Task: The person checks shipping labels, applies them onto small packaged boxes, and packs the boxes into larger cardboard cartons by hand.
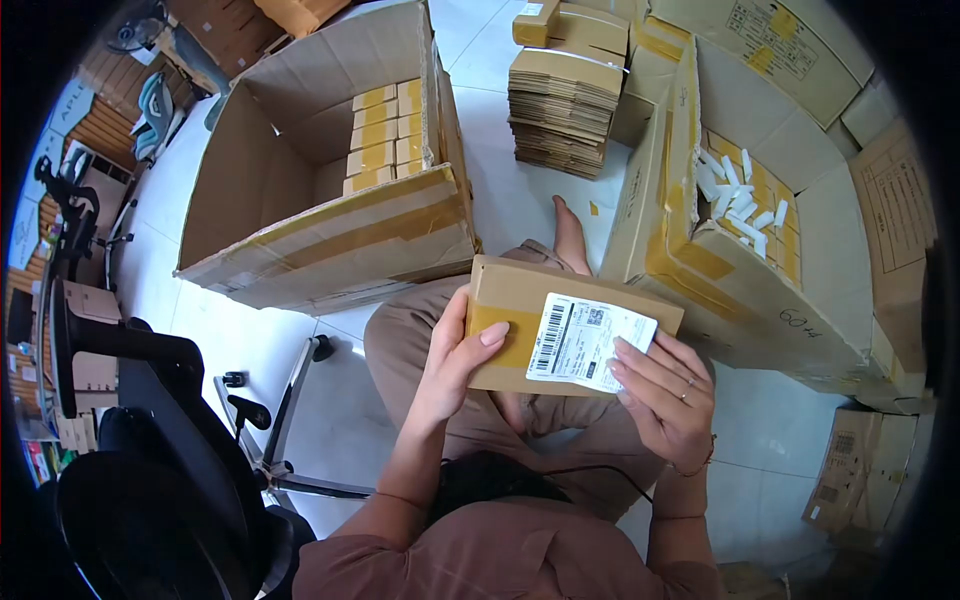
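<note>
A flat brown cardboard box (505, 285), sealed with a strip of yellow tape, is held above my crossed legs. My left hand (455, 355) grips its left end, the thumb lying on the tape and the fingers behind. On the box's upper face is a white shipping label (590, 345) with a barcode and printed text. My right hand (668, 395) is at the right end, its fingertips on the label's right part. Its thumb is hidden from view, and so is the underside of the box.
A large open carton (330, 240) at the left holds several small taped boxes (375, 135). Another open carton (650, 220) at the right has taped boxes topped with white rolled pieces (740, 195). Flattened cardboard (560, 110) is stacked between them. A black office chair (150, 440) stands close on my left.
</note>
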Motion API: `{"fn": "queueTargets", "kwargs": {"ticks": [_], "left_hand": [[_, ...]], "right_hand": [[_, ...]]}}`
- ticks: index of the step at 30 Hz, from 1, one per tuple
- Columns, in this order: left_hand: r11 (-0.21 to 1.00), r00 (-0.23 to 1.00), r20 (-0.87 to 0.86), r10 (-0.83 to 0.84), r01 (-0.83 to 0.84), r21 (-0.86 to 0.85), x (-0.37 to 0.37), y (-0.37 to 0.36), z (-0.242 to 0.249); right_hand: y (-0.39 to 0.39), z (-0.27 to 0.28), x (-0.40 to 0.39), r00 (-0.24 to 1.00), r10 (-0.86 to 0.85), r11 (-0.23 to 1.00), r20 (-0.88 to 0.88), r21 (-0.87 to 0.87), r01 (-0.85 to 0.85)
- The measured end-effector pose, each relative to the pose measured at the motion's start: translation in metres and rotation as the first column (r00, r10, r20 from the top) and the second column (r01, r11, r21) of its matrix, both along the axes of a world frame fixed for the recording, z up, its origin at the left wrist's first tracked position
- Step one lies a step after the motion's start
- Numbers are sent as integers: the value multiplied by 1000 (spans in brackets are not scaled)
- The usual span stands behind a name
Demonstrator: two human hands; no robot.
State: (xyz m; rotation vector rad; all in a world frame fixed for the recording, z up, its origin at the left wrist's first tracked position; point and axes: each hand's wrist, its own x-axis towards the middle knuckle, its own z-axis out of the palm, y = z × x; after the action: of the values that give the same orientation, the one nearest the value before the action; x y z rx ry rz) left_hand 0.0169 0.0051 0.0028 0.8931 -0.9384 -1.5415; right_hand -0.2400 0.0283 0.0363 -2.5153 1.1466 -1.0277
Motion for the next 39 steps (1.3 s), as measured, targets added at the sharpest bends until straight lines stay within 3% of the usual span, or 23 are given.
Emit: {"fn": "queueTargets", "kwargs": {"ticks": [2, 5, 7, 8, 9, 11, 12, 16, 21, 23, 24, 25, 26, 28, 29, 32, 39], "left_hand": [[1000, 1000, 16, 6, -6, -16, 1, 1, -1], [998, 996, 76, 41, -37, -51, -4, 1, -1], [996, 990, 118, 71, -64, -67, -8, 1, -2], [996, 991, 114, 75, -70, -52, -9, 1, -4], [997, 991, 110, 78, -74, -37, -10, 0, -5], [995, 990, 111, 88, -83, -54, -17, -1, -4], [994, 989, 113, 97, -91, -64, -19, 1, -5], [985, 986, 89, 143, -133, -113, -19, 4, -6], [972, 972, 47, 232, -229, -51, 12, -4, -6], [971, 970, 52, 237, -234, -56, 25, -7, -10], [971, 969, 60, 241, -240, -23, 30, -8, -16], [969, 967, 68, 244, -245, 8, 33, -9, -22], [966, 966, 34, 256, -257, 30, 35, -9, -26], [968, 972, -27, 235, -232, 92, 39, -10, -28], [970, 973, -44, 225, -219, 106, 41, -10, -30], [967, 972, -36, 233, -227, 116, 41, -8, -24], [956, 965, -10, 261, -257, 141, 43, -9, -23]], "right_hand": [[1, 4, 2, 996, -11, 1000, -90, -4, 11], [7, 15, 10, 967, -35, 990, -252, 126, 69], [11, 11, 19, 915, -205, 923, -346, 244, 299], [9, 1, 19, 902, -210, 907, -378, 269, 324], [6, -11, 24, 901, -212, 907, -378, 268, 326], [2, -30, 46, 946, -304, 948, -113, 59, 311], [3, -35, 59, 957, -278, 955, -87, 81, 285], [2, -45, 87, 942, -205, 979, -264, -61, 195], [-17, -39, 69, 914, -298, 949, -276, 19, 316], [-22, -42, 55, 931, -362, 913, -46, 183, 364], [-24, -45, 46, 943, -311, 930, 117, 242, 276], [-23, -46, 42, 946, -306, 929, 104, 248, 273], [-21, -46, 40, 910, -283, 913, 303, 377, 158], [-17, -45, 36, 699, -304, 834, 647, 535, -132], [-14, -42, 36, 706, -306, 830, 639, 542, -130], [-6, -16, 59, 569, -461, 759, 681, 635, -145], [-10, -17, 66, 586, -451, 766, 673, 629, -131]]}}
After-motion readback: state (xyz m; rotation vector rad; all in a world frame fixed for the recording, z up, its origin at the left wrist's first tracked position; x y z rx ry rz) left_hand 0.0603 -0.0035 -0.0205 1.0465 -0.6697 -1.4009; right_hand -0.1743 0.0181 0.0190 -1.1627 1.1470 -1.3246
